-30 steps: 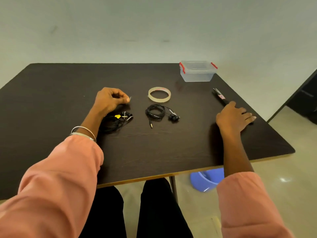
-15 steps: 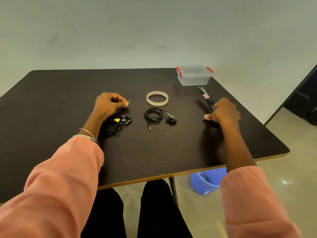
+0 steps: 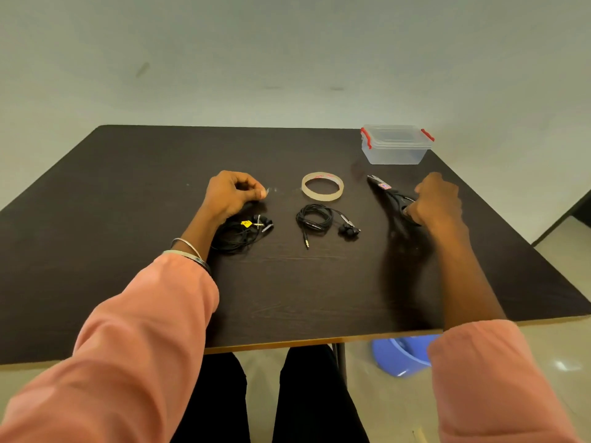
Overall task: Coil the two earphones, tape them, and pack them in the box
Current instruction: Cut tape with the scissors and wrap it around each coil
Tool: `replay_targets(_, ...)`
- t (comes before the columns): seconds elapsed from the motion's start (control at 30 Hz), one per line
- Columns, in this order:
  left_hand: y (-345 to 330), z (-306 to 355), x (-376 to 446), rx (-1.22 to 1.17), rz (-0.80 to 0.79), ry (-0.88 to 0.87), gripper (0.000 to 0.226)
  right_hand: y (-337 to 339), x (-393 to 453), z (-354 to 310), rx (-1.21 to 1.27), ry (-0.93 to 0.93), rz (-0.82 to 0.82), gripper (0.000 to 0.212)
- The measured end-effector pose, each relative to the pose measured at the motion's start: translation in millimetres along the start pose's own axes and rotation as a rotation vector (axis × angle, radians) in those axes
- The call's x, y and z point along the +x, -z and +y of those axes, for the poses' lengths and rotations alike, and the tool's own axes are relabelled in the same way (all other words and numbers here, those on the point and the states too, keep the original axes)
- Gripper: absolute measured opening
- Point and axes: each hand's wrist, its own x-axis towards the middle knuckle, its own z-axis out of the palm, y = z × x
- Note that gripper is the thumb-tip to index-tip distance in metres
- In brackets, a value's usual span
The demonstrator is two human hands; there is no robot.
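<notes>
Two black earphones lie coiled on the dark table (image 3: 128, 193): one with a yellow tag (image 3: 243, 233) below my left wrist, the other (image 3: 316, 219) at the centre with its jack pointing toward me. My left hand (image 3: 232, 193) pinches a small strip of clear tape (image 3: 270, 190) between thumb and forefinger, just beyond the tagged coil. A roll of clear tape (image 3: 322, 186) lies behind the centre coil. My right hand (image 3: 436, 199) grips the handles of black scissors (image 3: 388, 193), blades pointing away to the left. A clear lidded box with red clips (image 3: 396, 144) stands at the back right.
The table's near edge runs just above my knees. A blue plastic basin (image 3: 399, 354) sits on the floor under the right side. A dark piece of furniture (image 3: 579, 209) shows at the far right edge.
My right hand went from lying flat on the scissors to gripping their handles and has drawn them left toward the tape roll. My left hand stayed put with the tape strip.
</notes>
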Motion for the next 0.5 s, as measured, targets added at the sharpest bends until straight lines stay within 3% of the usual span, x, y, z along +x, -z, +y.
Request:
replay_targets(0.27, -0.3, -6.3, 5.5, -0.061, 0.086, -0.025, 0.006, 11.4, -8.1, -61.9, 0.123, 0.456, -0.196, 0.063)
replay_targets(0.4, -0.6, -11.1, 10.1, -0.076, 0.164, -0.045, 0.005, 9.8, -6.5, -87.6, -0.017, 0.622, -0.330, 0.074)
replay_targets(0.5, -0.8, -13.9, 15.5, -0.092, 0.193, -0.054, 0.009, 10.3, -1.0, -95.9, -0.229, 0.686, -0.316, 0.078)
